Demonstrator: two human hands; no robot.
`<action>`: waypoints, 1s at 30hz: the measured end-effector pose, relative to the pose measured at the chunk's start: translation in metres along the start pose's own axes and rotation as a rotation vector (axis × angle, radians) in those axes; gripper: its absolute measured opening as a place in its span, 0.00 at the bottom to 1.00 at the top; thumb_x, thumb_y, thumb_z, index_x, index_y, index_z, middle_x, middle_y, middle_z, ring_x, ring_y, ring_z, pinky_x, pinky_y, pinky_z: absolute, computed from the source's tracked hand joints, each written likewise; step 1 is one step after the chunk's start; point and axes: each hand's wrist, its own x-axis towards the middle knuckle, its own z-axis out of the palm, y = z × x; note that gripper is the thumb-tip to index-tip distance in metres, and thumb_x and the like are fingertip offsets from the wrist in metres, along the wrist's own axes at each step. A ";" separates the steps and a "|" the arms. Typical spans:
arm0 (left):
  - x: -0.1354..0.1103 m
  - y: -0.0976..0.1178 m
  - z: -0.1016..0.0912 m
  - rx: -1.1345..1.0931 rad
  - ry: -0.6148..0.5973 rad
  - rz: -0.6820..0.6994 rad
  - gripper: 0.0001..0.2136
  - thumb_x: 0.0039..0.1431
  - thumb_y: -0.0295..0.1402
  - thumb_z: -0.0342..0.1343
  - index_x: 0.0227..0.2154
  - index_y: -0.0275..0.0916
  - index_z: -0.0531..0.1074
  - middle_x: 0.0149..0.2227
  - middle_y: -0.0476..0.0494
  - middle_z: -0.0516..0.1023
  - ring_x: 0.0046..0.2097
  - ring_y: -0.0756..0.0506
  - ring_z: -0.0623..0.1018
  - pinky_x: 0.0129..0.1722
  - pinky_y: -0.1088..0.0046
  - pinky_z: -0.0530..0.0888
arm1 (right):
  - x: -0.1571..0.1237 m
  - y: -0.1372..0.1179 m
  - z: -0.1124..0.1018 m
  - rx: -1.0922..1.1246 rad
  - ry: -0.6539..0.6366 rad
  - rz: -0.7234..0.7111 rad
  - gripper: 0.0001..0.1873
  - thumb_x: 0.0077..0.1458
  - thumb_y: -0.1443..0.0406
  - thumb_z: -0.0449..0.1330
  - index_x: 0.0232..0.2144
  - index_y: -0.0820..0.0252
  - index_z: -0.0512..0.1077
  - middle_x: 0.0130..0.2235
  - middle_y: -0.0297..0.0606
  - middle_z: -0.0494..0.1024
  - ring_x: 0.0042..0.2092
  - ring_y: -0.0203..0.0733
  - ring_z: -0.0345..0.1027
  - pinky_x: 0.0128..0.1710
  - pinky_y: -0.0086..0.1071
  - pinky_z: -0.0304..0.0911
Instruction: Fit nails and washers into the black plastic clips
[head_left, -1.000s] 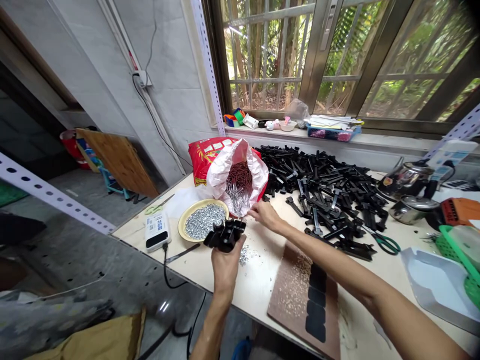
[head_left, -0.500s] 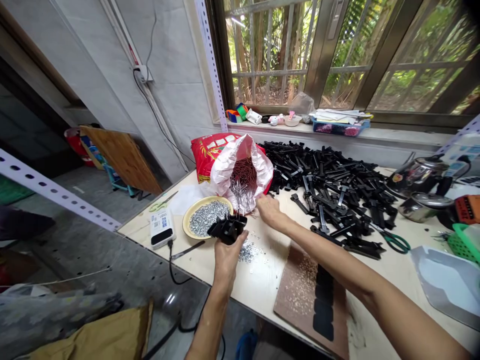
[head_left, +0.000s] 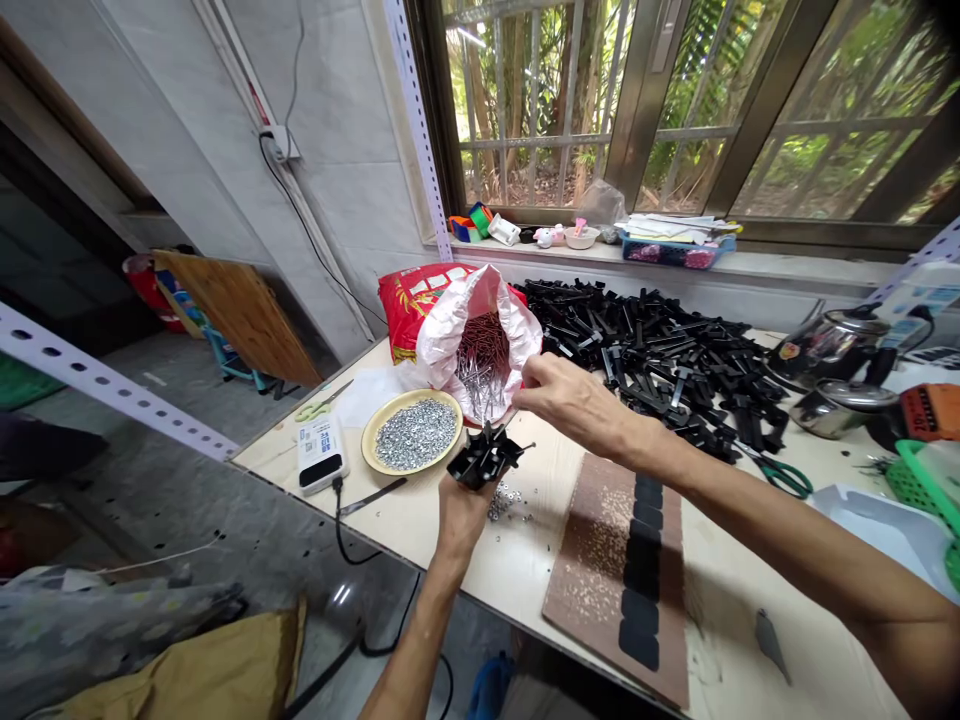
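My left hand [head_left: 461, 515] is closed around a bundle of black plastic parts [head_left: 484, 460], their ends turned upward, with thin metal screws poking out of it. Above and to the right, my right hand [head_left: 574, 400] has its fingers pinched together; whether a screw is in them is too small to make out. It is beside the mouth of an opened red-and-white bag [head_left: 442, 345] lying on its side, full of long screws [head_left: 484, 365]. Left of the bundle stands a yellow bowl [head_left: 367, 455] of small metal nuts [head_left: 416, 432]. Loose nuts [head_left: 506, 500] lie on the table behind my left hand.
A large heap of black parts [head_left: 660, 345] covers the back of the table [head_left: 525, 570]. A brown board [head_left: 577, 590] bears a row of black pads. Green-handled scissors [head_left: 784, 478], a kettle [head_left: 829, 345] and a white tray [head_left: 892, 530] are rightward; a power bank [head_left: 321, 455] is leftward.
My left hand has moved right and turned the bundle more upright. My right hand has risen and shifted slightly right beside the bag's mouth. The view has tilted a little.
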 end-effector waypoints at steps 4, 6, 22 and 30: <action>-0.002 -0.005 -0.005 0.039 0.023 -0.047 0.14 0.39 0.35 0.66 0.32 0.38 0.77 0.33 0.41 0.81 0.39 0.38 0.79 0.44 0.59 0.73 | 0.008 -0.005 0.005 0.259 -0.083 -0.127 0.13 0.63 0.68 0.48 0.37 0.61 0.73 0.39 0.39 0.68 0.37 0.36 0.60 0.37 0.29 0.58; -0.001 -0.004 -0.007 0.026 0.034 -0.072 0.13 0.38 0.35 0.66 0.30 0.38 0.77 0.31 0.42 0.81 0.38 0.38 0.79 0.44 0.59 0.73 | 0.015 -0.005 0.007 0.357 -0.138 -0.178 0.12 0.63 0.68 0.50 0.36 0.62 0.73 0.38 0.38 0.69 0.36 0.34 0.61 0.37 0.28 0.58; 0.001 0.006 -0.019 -0.087 0.191 -0.048 0.26 0.40 0.37 0.67 0.46 0.36 0.72 0.46 0.39 0.78 0.50 0.39 0.76 0.53 0.62 0.68 | 0.026 0.000 0.146 0.180 -0.303 0.229 0.11 0.61 0.70 0.50 0.39 0.60 0.73 0.45 0.43 0.72 0.42 0.39 0.67 0.38 0.29 0.59; -0.001 0.006 -0.007 -0.114 0.181 -0.029 0.26 0.40 0.37 0.67 0.45 0.36 0.73 0.46 0.38 0.78 0.49 0.38 0.76 0.53 0.60 0.69 | 0.038 -0.007 0.160 0.192 -0.314 0.394 0.13 0.62 0.62 0.49 0.39 0.60 0.73 0.41 0.44 0.75 0.42 0.45 0.70 0.39 0.33 0.61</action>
